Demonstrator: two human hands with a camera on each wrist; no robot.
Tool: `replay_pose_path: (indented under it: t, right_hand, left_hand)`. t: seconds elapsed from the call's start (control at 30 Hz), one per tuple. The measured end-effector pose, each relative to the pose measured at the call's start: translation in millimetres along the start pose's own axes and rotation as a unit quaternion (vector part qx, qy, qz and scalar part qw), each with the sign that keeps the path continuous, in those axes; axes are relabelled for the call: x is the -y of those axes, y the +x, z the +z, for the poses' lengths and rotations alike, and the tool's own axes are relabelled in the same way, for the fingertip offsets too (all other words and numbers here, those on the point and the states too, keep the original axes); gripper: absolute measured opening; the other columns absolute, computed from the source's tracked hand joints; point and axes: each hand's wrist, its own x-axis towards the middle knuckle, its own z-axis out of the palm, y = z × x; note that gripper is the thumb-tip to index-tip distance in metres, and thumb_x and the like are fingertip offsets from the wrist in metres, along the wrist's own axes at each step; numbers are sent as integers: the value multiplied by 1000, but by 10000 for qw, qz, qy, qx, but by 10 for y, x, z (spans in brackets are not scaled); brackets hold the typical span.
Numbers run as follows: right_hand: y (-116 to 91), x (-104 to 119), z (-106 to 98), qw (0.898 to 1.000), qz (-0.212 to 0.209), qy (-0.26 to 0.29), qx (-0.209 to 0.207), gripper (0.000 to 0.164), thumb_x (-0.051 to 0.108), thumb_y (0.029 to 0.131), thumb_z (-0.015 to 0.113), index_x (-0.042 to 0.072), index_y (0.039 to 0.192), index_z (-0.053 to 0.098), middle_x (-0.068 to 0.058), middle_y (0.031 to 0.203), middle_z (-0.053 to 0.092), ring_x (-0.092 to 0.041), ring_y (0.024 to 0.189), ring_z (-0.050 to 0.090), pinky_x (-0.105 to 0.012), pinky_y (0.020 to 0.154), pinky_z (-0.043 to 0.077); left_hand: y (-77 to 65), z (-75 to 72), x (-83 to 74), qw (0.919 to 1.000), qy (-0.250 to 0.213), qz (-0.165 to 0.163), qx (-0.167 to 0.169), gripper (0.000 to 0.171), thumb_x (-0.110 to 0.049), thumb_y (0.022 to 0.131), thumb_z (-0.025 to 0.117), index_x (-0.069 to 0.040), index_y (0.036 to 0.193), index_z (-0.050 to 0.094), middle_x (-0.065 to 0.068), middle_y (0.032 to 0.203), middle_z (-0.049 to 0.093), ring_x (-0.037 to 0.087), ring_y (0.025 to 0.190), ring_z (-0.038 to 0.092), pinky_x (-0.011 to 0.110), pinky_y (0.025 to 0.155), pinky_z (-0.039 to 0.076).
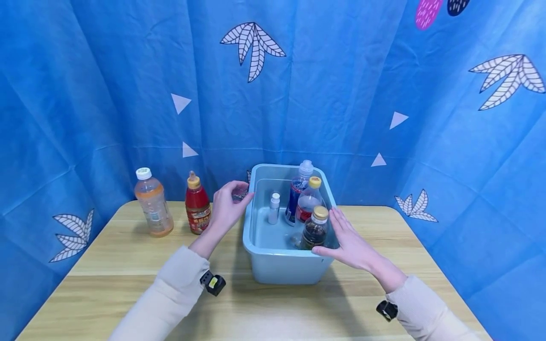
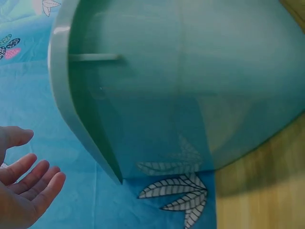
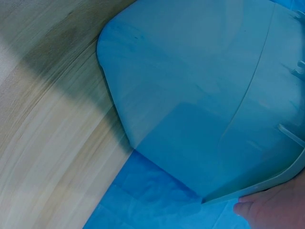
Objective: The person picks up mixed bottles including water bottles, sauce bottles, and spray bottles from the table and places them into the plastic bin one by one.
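Observation:
A light blue plastic bin (image 1: 286, 269) stands on the table with several bottles inside. Among them are a small white-capped bottle (image 1: 274, 211), a blue-labelled bottle (image 1: 293, 198), a yellow-capped clear bottle (image 1: 310, 200) and a bottle of dark liquid (image 1: 314, 233). My left hand (image 1: 226, 207) is beside the bin's left rim, thumb and fingers loosely curved and holding nothing; the left wrist view shows that hand (image 2: 29, 191) apart from the rim. At the near right corner, my right hand (image 1: 353, 245) rests on the rim with extended fingers, its thumb along the front edge.
Left of the bin stand a red sauce bottle (image 1: 198, 209) with a yellow cap and a white-capped clear bottle (image 1: 155, 208) with an orange band. The wooden table (image 1: 273, 315) meets a blue patterned curtain (image 1: 315, 94) at the back and sides.

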Motion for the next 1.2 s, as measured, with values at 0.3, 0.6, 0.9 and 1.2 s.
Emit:
replay_pose_path:
  t: [0.3, 0.6, 0.9, 1.2]
  right_hand:
    - [-6, -5, 7, 10000, 5, -18, -46, 104, 63, 73, 55, 0, 141, 8, -16, 147, 3, -32, 133, 2, -50, 103, 14]
    - [-10, -1, 0, 10000, 0, -38, -65, 104, 63, 73, 55, 0, 141, 9, -16, 147, 3, -32, 133, 2, -50, 103, 13]
    - [-10, -8, 7, 10000, 12, -27, -45, 104, 63, 73, 55, -1, 141, 9, -16, 147, 3, -33, 133, 3, -51, 103, 14]
    - [-11, -8, 7, 10000, 54, 11, -24, 104, 64, 72, 55, 0, 141, 9, -16, 147, 3, -32, 133, 2, -51, 103, 14]
  left_hand:
    - [-134, -107, 184, 9996, 4, -271, 52, 33, -18, 80, 66, -2, 108, 58, 13, 107, 59, 26, 95, 57, 35, 72, 51]
    - [-192, -247, 377, 9990, 187, -400, 6, 40, -19, 80, 67, -2, 113, 54, 15, 113, 55, 28, 100, 54, 38, 75, 50]
    - [-234, -369, 554, 9971, 492, -566, -144, 44, -19, 81, 66, 0, 118, 49, 18, 118, 50, 34, 106, 48, 45, 85, 44]
    - [-234, -459, 685, 9943, 800, -636, -291, 54, -18, 79, 67, 2, 124, 44, 23, 122, 43, 37, 109, 43, 52, 92, 35]
